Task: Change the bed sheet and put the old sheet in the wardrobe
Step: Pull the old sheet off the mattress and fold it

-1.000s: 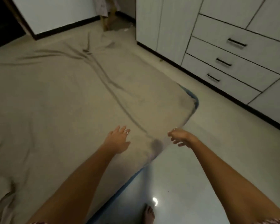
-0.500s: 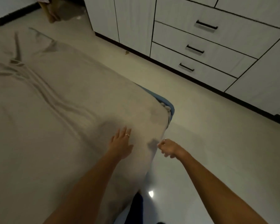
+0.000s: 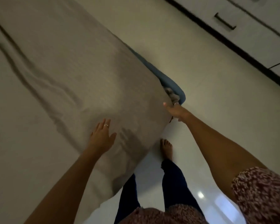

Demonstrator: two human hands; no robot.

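A pale glossy floor (image 3: 217, 88) runs between the bed and a white wardrobe (image 3: 255, 28) with a dark drawer handle (image 3: 225, 21) at the upper right. The beige sheet (image 3: 68, 75) covers the bed, creased along the left, with a blue mattress edge (image 3: 173, 84) showing at the corner. The left hand (image 3: 102, 138) lies flat on the sheet, fingers straight. The right hand (image 3: 174, 110) is at the corner where the sheet bunches; I cannot tell if it grips the fabric. 1 bare foot (image 3: 166, 148) stands beside the bed.
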